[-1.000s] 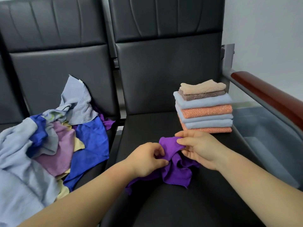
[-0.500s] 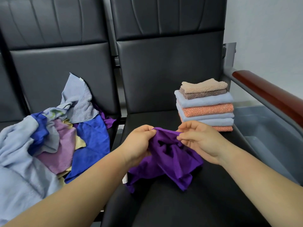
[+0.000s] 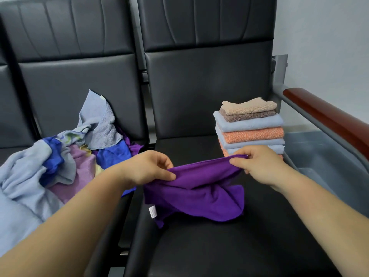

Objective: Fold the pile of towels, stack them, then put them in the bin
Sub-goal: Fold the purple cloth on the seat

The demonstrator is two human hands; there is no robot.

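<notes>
So, maybe halfway: left hand (image 3: 147,168) and right hand (image 3: 259,166) are pinching the purple towel (image 3: 199,196) by its edge; folded stack (image 3: 251,126) is sitting at 2 o'clock, unfolded pile (image 3: 60,166) waiting at 9, bin (image 3: 329,156) not yet loaded.

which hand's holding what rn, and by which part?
Both pinch the purple towel by its top edge: right hand at a corner, left hand farther along. The rest sags onto the seat.

Purple towel (image 3: 199,194) pinched along top edge by left hand (image 3: 147,168) and right hand (image 3: 259,166), folded stack (image 3: 250,126) behind it, unfolded pile (image 3: 60,156) to its left, grey bin (image 3: 329,162) to its right.
</notes>
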